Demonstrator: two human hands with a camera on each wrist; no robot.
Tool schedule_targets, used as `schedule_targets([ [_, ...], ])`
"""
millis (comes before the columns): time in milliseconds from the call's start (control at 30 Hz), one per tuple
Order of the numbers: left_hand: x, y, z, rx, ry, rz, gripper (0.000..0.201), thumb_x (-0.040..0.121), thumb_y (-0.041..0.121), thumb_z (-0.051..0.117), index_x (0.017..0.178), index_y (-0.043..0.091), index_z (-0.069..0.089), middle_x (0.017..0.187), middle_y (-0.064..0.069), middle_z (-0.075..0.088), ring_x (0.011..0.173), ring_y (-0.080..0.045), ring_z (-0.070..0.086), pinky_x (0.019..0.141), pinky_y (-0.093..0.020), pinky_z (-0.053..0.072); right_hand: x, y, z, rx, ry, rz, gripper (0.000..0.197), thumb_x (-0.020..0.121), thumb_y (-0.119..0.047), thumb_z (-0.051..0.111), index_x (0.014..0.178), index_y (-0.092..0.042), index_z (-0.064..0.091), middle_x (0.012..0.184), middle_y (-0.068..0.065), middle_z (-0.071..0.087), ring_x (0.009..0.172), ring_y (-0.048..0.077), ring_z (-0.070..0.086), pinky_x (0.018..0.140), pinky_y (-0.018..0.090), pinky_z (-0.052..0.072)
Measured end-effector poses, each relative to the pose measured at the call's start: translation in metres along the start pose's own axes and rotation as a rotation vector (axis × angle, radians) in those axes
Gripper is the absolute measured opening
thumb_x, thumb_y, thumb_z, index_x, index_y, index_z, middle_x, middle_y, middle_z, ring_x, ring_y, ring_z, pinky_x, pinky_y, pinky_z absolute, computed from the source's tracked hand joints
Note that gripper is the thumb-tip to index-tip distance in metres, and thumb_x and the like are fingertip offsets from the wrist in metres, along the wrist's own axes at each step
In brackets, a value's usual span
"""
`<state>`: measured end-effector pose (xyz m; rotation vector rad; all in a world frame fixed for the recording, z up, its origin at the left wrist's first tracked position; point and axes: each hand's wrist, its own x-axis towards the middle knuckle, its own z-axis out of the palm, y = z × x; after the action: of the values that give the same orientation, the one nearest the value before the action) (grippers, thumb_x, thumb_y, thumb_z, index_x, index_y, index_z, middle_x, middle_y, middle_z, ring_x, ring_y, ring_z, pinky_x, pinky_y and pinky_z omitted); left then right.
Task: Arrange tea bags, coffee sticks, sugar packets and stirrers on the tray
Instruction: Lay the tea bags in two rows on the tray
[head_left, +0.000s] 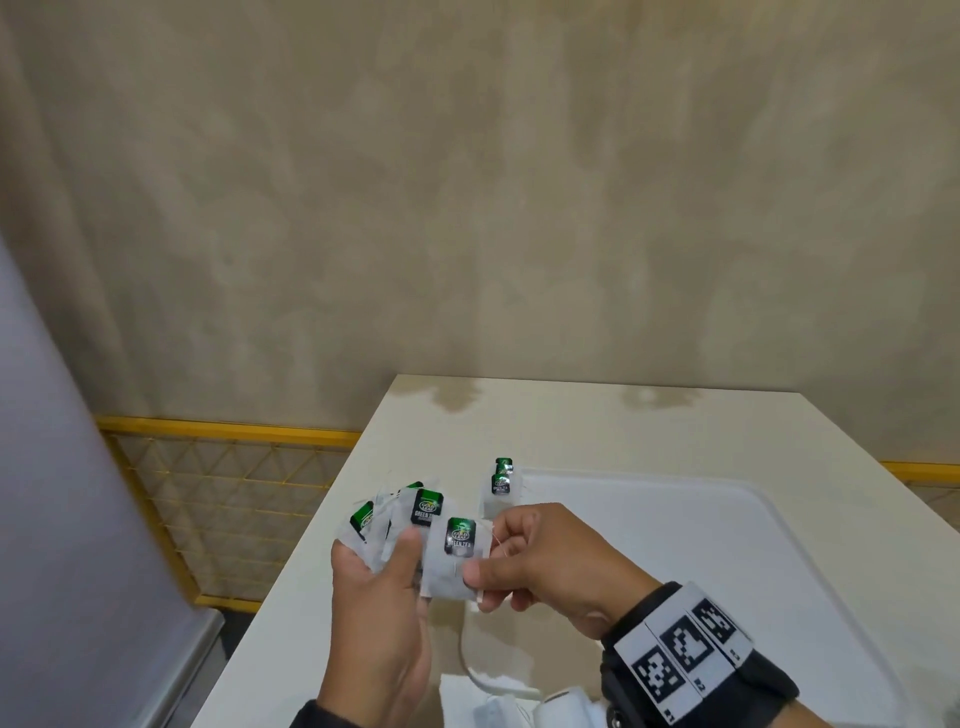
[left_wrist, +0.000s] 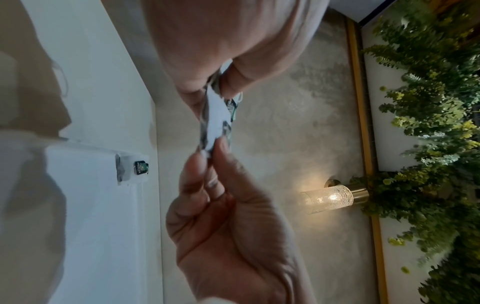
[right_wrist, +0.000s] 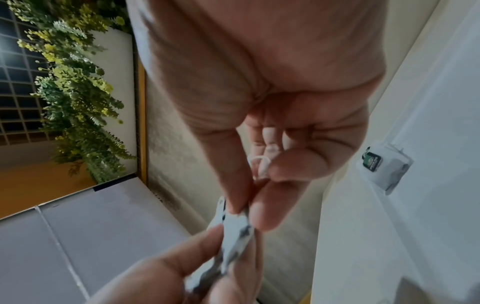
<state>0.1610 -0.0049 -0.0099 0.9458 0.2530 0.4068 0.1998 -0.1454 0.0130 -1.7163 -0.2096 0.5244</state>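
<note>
My left hand (head_left: 379, 551) grips a fanned bunch of white tea bags (head_left: 410, 514) with green and black tags. My right hand (head_left: 485, 561) pinches the front tea bag (head_left: 457, 561) of that bunch by its right edge, above the table's near left part. Two more tea bags (head_left: 501, 486) lie at the far left corner of the white tray (head_left: 727, 545). In the left wrist view my left hand (left_wrist: 218, 82) and right hand (left_wrist: 207, 152) meet on the bunch of tea bags (left_wrist: 215, 123). The right wrist view shows my right hand (right_wrist: 244, 209) pinching the tea bags (right_wrist: 236, 232).
The tray sits on a cream table (head_left: 426, 447) against a beige wall. A yellow lattice railing (head_left: 228, 499) runs left of the table. White paper and white objects (head_left: 519, 701) lie at the near edge. A lit wall lamp (left_wrist: 330, 198) and hanging plants (left_wrist: 428, 123) are on the wall.
</note>
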Motion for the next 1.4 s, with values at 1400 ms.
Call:
schedule_targets([
  [1400,-0.012,0.016,-0.011,-0.109,0.026,-0.160,0.045,0.087,-0.022,0.040,0.109,0.014,0.056,0.104,-0.007,0.067,0.071,-0.029,0.073,0.064,-0.036,0.057,0.087,0.003,-0.042,-0.670,0.191,0.119,0.036,0.090,-0.028,0.059,0.059,-0.015,0.044,0.058,0.001,0.054,0.050,0.013,0.048,0.056,0.024,0.039],
])
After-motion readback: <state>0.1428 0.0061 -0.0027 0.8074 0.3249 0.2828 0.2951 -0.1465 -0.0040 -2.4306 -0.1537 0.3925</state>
